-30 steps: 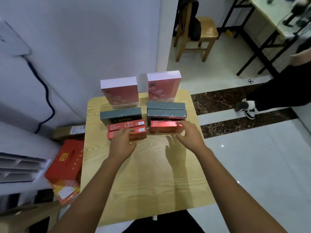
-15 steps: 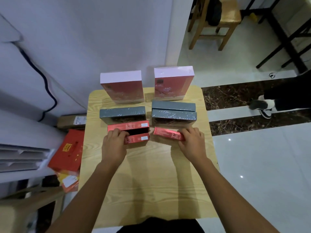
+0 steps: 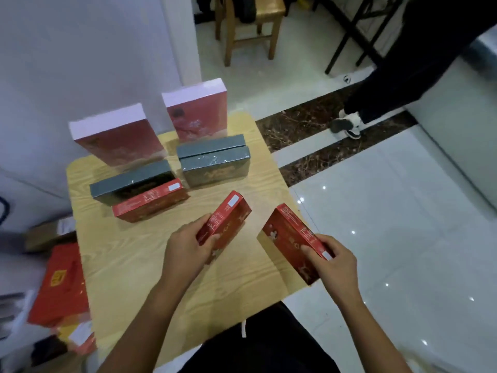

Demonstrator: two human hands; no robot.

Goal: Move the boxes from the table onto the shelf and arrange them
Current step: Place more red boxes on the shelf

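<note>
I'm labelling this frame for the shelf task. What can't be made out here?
Shelf: outside the head view's frame.
Print on the left-hand red box and right-hand red box: head view, blurred, too small.
Rear grey box: head view, mostly hidden behind the front grey box.

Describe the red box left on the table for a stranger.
Find the wooden table. On its left side stands a lone grey box; the red box lies just before it. One twin is in the left hand, another in the right hand; it lies untouched.
</note>
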